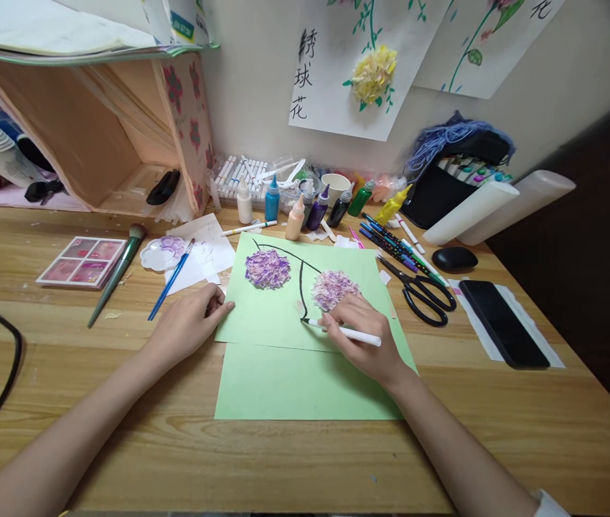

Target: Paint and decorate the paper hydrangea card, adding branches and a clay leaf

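Paper [313,384] in pale green lies at the middle of the worktop [186,459], toward its front edge: two sheets, the far one overlapping the near one. A purple petal flower [267,269] sits near the far sheet's back left corner, a paler lilac flower [331,289] toward its right edge, with a drawn black branch [300,283] between them. The right hand [367,317] is closed in a writing grip around a white marker [362,336], its black tip touching the branch's lower end. The left hand [189,319], half curled, rests at the far sheet's left edge; whether it pinches the paper I cannot tell. Black-handled scissors [408,282] lie just beside the sheet's right edge, a smartphone [504,323] near the worktop's right edge.
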The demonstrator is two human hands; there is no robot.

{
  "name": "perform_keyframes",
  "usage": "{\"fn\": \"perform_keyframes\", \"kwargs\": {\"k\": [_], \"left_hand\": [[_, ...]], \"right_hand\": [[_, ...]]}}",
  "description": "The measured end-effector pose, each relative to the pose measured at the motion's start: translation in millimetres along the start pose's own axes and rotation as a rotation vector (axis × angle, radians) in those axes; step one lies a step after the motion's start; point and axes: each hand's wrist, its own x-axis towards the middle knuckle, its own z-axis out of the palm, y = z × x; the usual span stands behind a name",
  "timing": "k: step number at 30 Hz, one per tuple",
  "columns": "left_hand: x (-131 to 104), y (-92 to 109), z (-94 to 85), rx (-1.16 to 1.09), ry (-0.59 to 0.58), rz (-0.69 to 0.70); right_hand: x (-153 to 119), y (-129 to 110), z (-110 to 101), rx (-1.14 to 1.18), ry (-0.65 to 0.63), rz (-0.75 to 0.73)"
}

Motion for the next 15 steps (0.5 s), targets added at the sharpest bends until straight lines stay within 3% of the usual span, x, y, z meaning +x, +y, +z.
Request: {"fn": "perform_keyframes", "kwargs": {"k": [3, 9, 15], "left_hand": [[-0.1, -1.5, 0.4, -0.040, 0.002, -0.007], [1.0, -8.1, 0.8, -0.321, 0.026, -0.007], [6.4, -11.9, -3.8, -0.493, 0.041, -0.015]], "right_hand": [[-0.8, 1.7, -5.8, 0.091, 0.102, 0.080], [3.0, 19.2, -29.1, 0.163, 0.511, 0.309], [6.8, 44.0, -46.0, 0.189, 0.642, 0.409]]}}
